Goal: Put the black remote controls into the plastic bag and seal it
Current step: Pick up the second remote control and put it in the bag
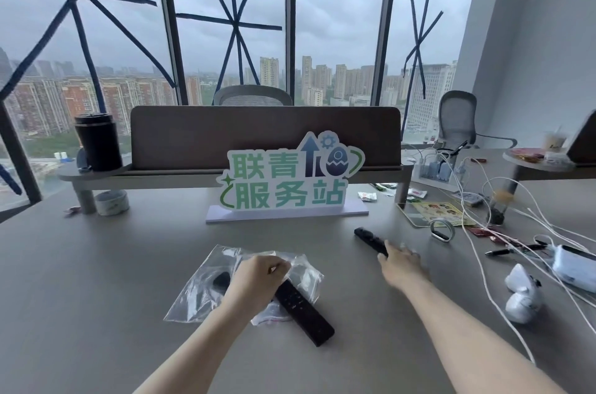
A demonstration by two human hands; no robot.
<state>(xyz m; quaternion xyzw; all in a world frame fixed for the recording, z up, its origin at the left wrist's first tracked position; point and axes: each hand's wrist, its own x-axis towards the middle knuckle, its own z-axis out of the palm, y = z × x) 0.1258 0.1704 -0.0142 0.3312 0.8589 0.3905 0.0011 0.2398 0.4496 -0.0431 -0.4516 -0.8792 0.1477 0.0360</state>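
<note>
While the left hand [258, 277] is clenched on a fold of the bag [200, 293], its grip pinches the clear plastic near the mouth, and the bag lies crumpled on the grey counter [96, 264]. One remote [304, 313] lies slantwise at the bag's right edge; its upper end goes under the left hand, and whether that end is inside the plastic cannot be told, while its lower end rests bare on the counter. A dark rounded shape shows through the plastic just left of that hand. The right hand [401, 267] reaches forward, palm down, fingers spread, touching the near end of a second remote [371, 240] that lies on the counter well apart from the bag; whether its grip has closed on it cannot be told. Behind the bag stands a sign [287, 177] with green characters. White cables [477, 232] trail across the counter to the right.
</note>
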